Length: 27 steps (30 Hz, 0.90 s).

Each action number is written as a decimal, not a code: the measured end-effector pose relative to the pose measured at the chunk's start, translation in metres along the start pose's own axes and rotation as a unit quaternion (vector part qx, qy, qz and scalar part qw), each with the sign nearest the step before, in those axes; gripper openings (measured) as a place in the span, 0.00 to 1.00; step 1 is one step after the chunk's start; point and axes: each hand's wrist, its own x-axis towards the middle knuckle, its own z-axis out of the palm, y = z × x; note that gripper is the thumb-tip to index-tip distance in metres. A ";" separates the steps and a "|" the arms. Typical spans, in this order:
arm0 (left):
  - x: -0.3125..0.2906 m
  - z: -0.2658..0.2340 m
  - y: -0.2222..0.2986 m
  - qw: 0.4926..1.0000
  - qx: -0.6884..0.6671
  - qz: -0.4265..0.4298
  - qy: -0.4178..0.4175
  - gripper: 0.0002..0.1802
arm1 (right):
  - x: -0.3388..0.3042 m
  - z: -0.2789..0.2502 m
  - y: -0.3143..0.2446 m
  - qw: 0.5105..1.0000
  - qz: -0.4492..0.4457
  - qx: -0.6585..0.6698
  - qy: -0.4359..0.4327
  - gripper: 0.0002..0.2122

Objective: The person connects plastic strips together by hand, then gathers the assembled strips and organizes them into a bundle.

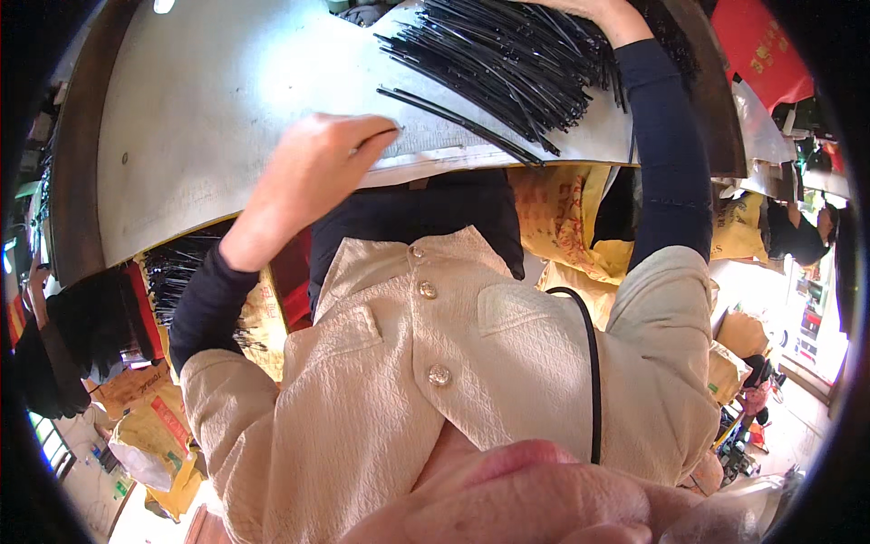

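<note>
Over the near part of the pale worktop (208, 118), my left hand (317, 159) is closed, with its thumb and fingers drawn together. Whatever its fingertips may hold is hidden. A few thin black rods (453, 121) lie slantwise just right of it, apart from the hand, their lower ends at the table's near edge. Beyond them spreads a large heap of similar thin black rods (507, 63), some with shiny spots. At the heap's far right side is my right hand (594, 7), reaching past the top of the picture; its fingers are out of sight.
A dark border (77, 154) runs along the worktop's left side. Below the table, more black rods (186, 272) stand bundled at left, and yellow printed sacks (566, 213) at right. A red sheet (761, 54) hangs at far right. Another person in dark clothes (82, 335) is at far left.
</note>
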 end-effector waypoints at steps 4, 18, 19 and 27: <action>0.038 0.032 0.001 0.998 0.034 0.050 0.001 0.10 | -0.006 0.020 0.015 0.999 0.005 0.023 0.037 0.38; 0.110 0.062 -0.022 0.989 0.115 0.090 -0.009 0.17 | -0.087 0.076 -0.039 0.982 -0.114 -0.092 0.123 0.29; 0.119 0.068 -0.028 0.988 0.111 0.104 0.013 0.17 | -0.084 0.074 -0.037 0.979 -0.113 -0.113 0.123 0.29; 0.027 0.014 0.006 0.997 -0.004 0.058 0.051 0.17 | -0.064 0.075 -0.023 0.953 -0.153 -0.217 0.147 0.23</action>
